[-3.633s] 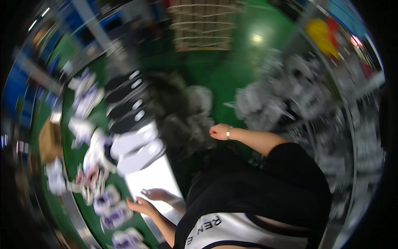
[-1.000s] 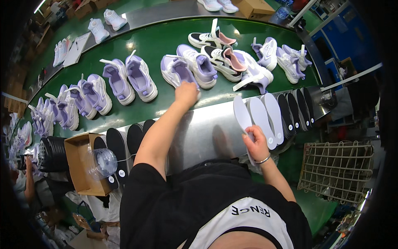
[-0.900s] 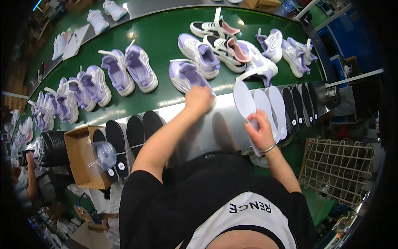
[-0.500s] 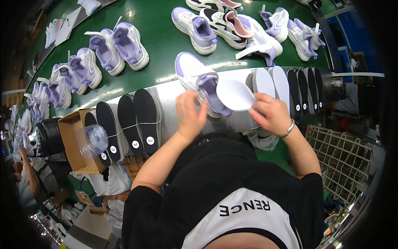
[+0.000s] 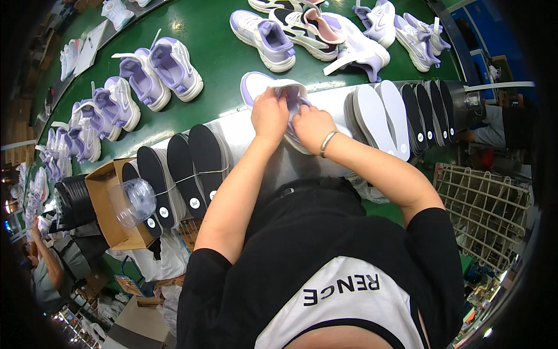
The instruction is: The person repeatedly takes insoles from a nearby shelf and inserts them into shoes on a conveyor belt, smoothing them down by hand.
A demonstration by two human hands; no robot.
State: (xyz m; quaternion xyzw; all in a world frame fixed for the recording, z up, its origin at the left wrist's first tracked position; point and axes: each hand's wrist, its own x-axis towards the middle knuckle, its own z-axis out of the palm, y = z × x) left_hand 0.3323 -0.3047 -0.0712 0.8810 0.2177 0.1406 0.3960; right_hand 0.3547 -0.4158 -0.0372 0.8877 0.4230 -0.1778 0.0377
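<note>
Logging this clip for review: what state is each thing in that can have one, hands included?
Left hand: gripping the lilac shoe at its opening.
Right hand: pressing into the same shoe.
Lilac shoe: on the steel ledge, held by both hands.
Black insoles: bundled, leaning in a row.
White insoles: stacked on edge.
Cardboard box: open.
Wire basket: contents unclear.

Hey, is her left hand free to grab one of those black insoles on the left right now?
Probably not right away: the left hand and right hand are both busy on the lilac shoe. The black insoles lie uncovered nearby.
</note>
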